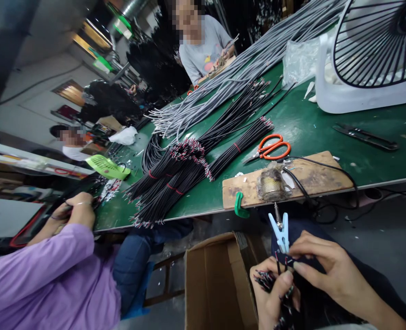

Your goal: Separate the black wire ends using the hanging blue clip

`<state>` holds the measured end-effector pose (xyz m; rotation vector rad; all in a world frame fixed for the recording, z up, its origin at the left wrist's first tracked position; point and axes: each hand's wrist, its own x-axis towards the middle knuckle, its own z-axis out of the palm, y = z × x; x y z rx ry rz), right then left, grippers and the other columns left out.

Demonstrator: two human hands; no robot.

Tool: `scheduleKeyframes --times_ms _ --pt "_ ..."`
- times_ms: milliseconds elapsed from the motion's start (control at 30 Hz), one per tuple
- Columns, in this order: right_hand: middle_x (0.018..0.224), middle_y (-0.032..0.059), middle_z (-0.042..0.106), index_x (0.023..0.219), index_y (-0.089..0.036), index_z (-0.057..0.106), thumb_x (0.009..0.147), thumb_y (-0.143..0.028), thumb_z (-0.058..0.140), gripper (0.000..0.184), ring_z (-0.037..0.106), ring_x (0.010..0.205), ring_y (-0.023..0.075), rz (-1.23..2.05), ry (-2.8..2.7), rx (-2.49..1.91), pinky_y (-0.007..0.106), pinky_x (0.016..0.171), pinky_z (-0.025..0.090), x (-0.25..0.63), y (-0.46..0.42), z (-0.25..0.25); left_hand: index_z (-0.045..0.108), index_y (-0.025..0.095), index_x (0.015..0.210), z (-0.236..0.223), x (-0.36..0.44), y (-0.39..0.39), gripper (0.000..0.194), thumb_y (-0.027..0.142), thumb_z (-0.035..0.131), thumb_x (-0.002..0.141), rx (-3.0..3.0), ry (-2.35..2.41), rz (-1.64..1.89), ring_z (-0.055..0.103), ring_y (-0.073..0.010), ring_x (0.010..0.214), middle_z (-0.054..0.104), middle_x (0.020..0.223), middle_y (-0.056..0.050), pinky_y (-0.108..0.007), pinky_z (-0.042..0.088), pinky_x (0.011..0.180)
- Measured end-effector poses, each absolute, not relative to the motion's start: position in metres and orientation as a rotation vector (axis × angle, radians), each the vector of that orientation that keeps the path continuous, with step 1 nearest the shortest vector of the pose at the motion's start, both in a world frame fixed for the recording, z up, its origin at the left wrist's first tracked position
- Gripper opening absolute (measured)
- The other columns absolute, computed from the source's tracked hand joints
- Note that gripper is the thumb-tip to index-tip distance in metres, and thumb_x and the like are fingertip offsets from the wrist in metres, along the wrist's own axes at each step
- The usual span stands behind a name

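My left hand (pixel 275 288) is closed around a bunch of thin black cables (pixel 265 280) with short red and white wire ends. Two cable ends stick up above its thumb. Thumb and forefinger of my right hand (pixel 326 270) pinch at one of these ends; the fingertips partly hide it. Just above, a light blue clothes peg (pixel 281 233) hangs by a metal tip (pixel 277 211) that juts out past the table edge. That tip comes from a wrapped cylinder (pixel 272 184) on a worn wooden board (pixel 319 172).
On the green table (pixel 306 126) lie bundled black cables (pixel 175 176), long grey cables (pixel 203 107), orange-handled scissors (pixel 269 149), black snips (pixel 366 136) and a white fan (pixel 336 98). A green clamp (pixel 240 206) grips the board. Below stands a cardboard box (pixel 219 284). A co-worker in purple (pixel 61 275) sits left.
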<state>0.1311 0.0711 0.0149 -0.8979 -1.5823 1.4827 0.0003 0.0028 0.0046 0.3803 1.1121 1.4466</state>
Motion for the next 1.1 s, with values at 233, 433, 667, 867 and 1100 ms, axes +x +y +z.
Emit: scheduleKeyframes --times_ms 233,433,667,867,1100 --pt "0.074 0.0018 0.056 0.071 -0.018 0.062 0.091 -0.035 0.06 0.026 0.055 0.07 0.0179 1.687 -1.382 -0.904 0.03 0.064 0.044 0.127 0.075 0.016 0.059 0.015 0.055 0.012 -0.007 0.009 0.04 0.046 0.078 0.071 0.563 1.153 1.335 0.041 -0.0045 0.029 0.048 0.045 0.005 -0.018 0.031 0.032" --pt "0.075 0.0028 0.059 0.076 -0.016 0.067 0.091 -0.049 0.057 0.037 0.053 0.073 0.0182 1.935 -1.129 -0.793 0.031 0.069 0.043 0.12 0.093 0.019 0.07 0.018 0.054 0.026 -0.023 0.019 0.031 0.043 0.077 0.072 1.118 1.342 1.382 0.054 -0.0149 0.05 0.056 0.047 -0.001 -0.026 0.045 0.052" --pt "0.085 0.0074 0.069 0.093 -0.017 0.077 0.082 -0.058 0.064 0.044 0.057 0.07 0.0159 2.164 -0.733 -0.572 0.027 0.062 0.043 0.094 0.116 0.027 0.074 0.019 0.062 0.035 -0.026 0.031 0.025 0.042 0.08 0.069 1.163 1.41 1.509 0.059 -0.0167 0.051 0.061 0.055 -0.002 -0.028 0.047 0.052" --pt "0.066 0.0016 0.063 0.077 -0.014 0.075 0.08 -0.048 0.073 0.034 0.054 0.057 0.011 2.181 -0.618 -0.56 0.023 0.055 0.042 0.092 0.119 0.028 0.076 0.02 0.058 0.031 -0.023 0.043 0.02 0.038 0.084 0.064 1.145 1.403 1.537 0.054 -0.0141 0.049 0.063 0.052 -0.001 -0.026 0.044 0.053" --pt "0.064 0.0042 0.063 0.076 -0.011 0.074 0.08 -0.061 0.066 0.051 0.056 0.06 0.0148 2.242 -0.551 -0.634 0.027 0.057 0.042 0.094 0.113 0.022 0.074 0.019 0.057 0.027 -0.024 0.041 0.03 0.046 0.081 0.066 1.112 1.421 1.459 0.059 -0.0177 0.052 0.061 0.051 -0.002 -0.03 0.048 0.056"
